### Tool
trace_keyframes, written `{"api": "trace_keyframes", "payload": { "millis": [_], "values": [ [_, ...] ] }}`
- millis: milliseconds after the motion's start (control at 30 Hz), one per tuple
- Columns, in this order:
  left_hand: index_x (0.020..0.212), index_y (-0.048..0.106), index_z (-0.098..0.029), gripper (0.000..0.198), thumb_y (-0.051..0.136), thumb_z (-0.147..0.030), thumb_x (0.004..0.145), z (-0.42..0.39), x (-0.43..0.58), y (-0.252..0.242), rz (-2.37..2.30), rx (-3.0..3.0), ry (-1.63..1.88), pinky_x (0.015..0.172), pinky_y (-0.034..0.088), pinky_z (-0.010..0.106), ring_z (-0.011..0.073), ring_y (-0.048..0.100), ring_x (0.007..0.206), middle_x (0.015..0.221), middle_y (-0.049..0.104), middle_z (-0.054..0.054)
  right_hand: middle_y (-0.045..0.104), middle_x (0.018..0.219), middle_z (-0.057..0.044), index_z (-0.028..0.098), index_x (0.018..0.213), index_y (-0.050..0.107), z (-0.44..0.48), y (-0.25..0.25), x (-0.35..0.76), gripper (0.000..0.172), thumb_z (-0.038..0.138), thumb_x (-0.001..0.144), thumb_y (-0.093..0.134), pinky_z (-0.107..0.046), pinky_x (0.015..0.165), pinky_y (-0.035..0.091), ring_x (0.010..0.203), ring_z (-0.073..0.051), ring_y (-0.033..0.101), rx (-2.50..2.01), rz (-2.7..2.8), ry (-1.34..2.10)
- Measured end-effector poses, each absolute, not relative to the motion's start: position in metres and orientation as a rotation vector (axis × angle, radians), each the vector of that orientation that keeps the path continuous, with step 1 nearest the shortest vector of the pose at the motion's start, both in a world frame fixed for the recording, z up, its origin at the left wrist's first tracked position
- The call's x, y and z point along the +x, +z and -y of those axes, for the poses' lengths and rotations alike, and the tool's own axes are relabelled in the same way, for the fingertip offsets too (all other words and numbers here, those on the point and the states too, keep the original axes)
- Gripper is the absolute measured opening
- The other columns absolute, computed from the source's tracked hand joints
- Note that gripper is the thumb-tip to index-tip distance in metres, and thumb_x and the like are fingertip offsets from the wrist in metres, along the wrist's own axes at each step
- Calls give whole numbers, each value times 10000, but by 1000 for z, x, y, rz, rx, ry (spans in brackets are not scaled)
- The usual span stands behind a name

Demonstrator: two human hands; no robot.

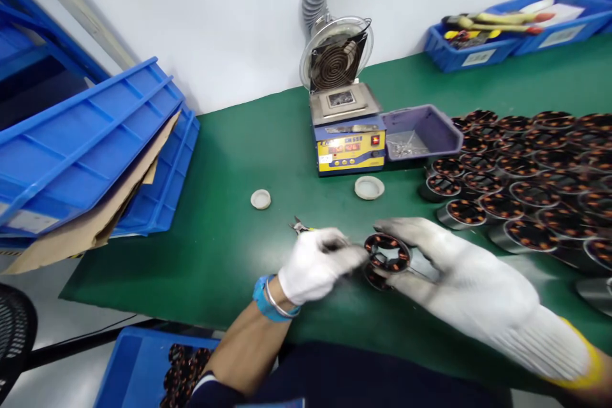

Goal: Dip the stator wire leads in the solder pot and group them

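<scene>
- wound stator (387, 254) is held just above the green mat (229, 248), pinched between thumb and fingers of the gloved right hand (459, 280).
- left hand (318, 264) is closed on small cutters (301, 227), fingertips touching the stator's rim.
- judgement: the stator is best kept steady and level, only loose wire ends worked, copper windings left unnicked.

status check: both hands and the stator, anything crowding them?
Right hand grips the wound stator above the green mat. Left hand holds small cutters, fingers at the stator. Rows of stators close on the right.
</scene>
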State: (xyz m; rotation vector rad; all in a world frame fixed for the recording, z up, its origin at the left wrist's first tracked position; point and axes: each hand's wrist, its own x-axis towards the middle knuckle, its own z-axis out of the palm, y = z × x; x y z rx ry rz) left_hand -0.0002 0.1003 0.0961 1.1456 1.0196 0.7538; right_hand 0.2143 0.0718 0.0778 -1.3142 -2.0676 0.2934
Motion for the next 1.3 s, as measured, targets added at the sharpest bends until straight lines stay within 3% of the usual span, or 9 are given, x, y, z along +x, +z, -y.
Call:
{"api": "trace_keyframes", "payload": {
  "millis": [167, 300, 433, 533, 733, 867, 1100, 1200, 1300],
  "values": [
    [728, 561, -194, 482, 741, -640, 770, -107, 0, 92, -1111, 964, 1129, 433, 323, 203, 77, 440, 461, 593, 545, -37, 743, 1058, -64, 227, 1194, 663, -71, 82, 215, 380, 436, 886, 586, -346, 854, 647, 871, -221, 750, -1428, 2070, 366],
    [679, 602, -185, 377, 803, -496, 751, -100, 9, 92, -1063, 1172, 991, 543, 417, 229, 94, 477, 541, 597, 552, -31, 752, 1057, -65, 219, 1168, 674, -71, 89, 213, 388, 408, 836, 613, -355, 785, 654, 863, -238, 753, -1478, 2074, 446],
    [662, 533, -197, 397, 757, -500, 788, -104, 9, 90, -1265, 946, 1319, 486, 360, 213, 70, 398, 478, 559, 481, -63, 757, 1022, -73, 229, 1067, 703, -82, 102, 219, 335, 401, 785, 649, -367, 694, 633, 830, -258, 749, -1651, 2059, 445],
    [684, 549, -198, 369, 754, -487, 788, -114, 6, 80, -1337, 915, 1486, 524, 409, 217, 84, 464, 509, 593, 538, -48, 752, 959, -76, 236, 1146, 691, -109, 111, 231, 417, 475, 807, 657, -340, 629, 571, 767, -245, 730, -1966, 2009, 465],
    [782, 687, -193, 141, 724, -327, 805, -116, 19, 50, -1293, 1195, 1342, 735, 519, 292, 168, 642, 707, 743, 702, 26, 724, 1015, -184, 136, 1221, 659, -176, 116, 243, 512, 469, 838, 594, -376, 677, 487, 879, -314, 717, -2273, 2246, 241],
    [806, 709, -204, 94, 706, -296, 824, -112, 24, 42, -1284, 1296, 1267, 801, 541, 341, 204, 666, 744, 778, 729, 44, 716, 1020, -168, 124, 1201, 677, -188, 118, 236, 515, 468, 893, 448, -333, 680, 445, 886, -269, 712, -2176, 2398, 291],
    [862, 717, -201, 98, 709, -298, 850, -107, 23, 43, -1255, 1325, 1238, 853, 562, 363, 219, 682, 800, 843, 742, 69, 682, 1112, -162, 125, 1345, 614, -188, 121, 238, 740, 629, 953, 239, -374, 748, 443, 1049, -313, 687, -2200, 2422, 342],
    [896, 713, -194, 111, 698, -298, 864, -105, 24, 41, -1259, 1388, 1199, 845, 576, 360, 215, 689, 812, 873, 749, 74, 652, 1216, -159, 204, 1455, 506, -187, 118, 242, 695, 669, 961, 353, -429, 795, 493, 1064, -356, 678, -2393, 2260, 188],
    [910, 707, -186, 108, 690, -281, 862, -103, 25, 39, -1271, 1459, 1168, 840, 587, 347, 204, 697, 812, 868, 747, 67, 553, 1336, -172, 248, 1479, 459, -189, 115, 243, 602, 549, 958, 470, -430, 745, 524, 976, -341, 673, -2411, 2392, -110]
  ]
}}
